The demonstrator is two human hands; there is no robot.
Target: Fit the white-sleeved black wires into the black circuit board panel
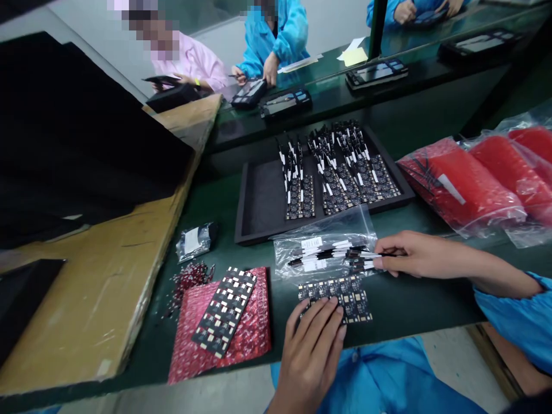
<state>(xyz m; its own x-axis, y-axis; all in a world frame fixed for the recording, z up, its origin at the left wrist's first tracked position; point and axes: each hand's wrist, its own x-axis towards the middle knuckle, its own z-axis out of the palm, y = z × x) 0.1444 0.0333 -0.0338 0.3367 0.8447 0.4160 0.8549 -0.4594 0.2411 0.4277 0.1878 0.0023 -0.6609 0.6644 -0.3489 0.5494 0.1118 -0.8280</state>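
A panel of small circuit boards [356,299] lies at the table's front edge. Across its left part rests my left hand [313,351], fingers stretched out and pressing flat, hiding some of the boards. Just behind the panel is a clear plastic bag [284,253] with a bundle of black cables [328,253] bearing white labels on it or in it; I cannot tell which. My right hand [407,253] pinches a thin black cable [368,255] between thumb and fingers at the bag's right end.
Behind the bag, a black foam tray [261,198] holds board panels with cables attached [345,167]. On the left, another board panel [226,310] lies on pink bubble wrap [185,345] beside small dark-red parts [190,282] and a silver packet [194,241]. Red bags [474,178] lie right; co-workers sit opposite.
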